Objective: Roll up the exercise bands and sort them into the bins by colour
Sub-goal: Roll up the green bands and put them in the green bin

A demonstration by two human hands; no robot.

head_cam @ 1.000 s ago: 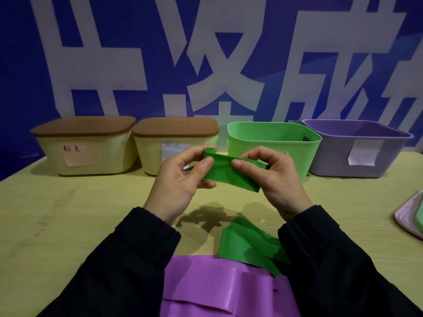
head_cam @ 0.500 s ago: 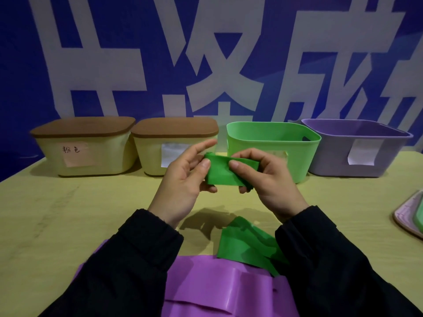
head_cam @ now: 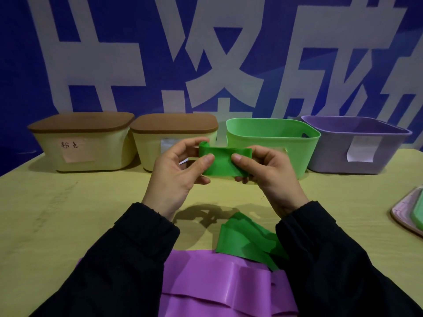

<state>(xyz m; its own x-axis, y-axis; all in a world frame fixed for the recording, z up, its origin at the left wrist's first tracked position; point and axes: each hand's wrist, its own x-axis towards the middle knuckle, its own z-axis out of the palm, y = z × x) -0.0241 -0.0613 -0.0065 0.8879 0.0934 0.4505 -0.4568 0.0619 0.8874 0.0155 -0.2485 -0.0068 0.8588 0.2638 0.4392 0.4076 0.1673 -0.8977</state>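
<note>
Yellow worktop [head_cam: 57, 213], blue banner behind. Green band [head_cam: 219, 162] pinched between left hand [head_cam: 176, 177] and right hand [head_cam: 270, 177], raised before green bin [head_cam: 297, 145]; loose tail trailing below wrists.

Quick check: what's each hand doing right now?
Left hand: pinching the rolled end of the green exercise band.
Right hand: pinching the same band's other side, thumb on top.
</note>
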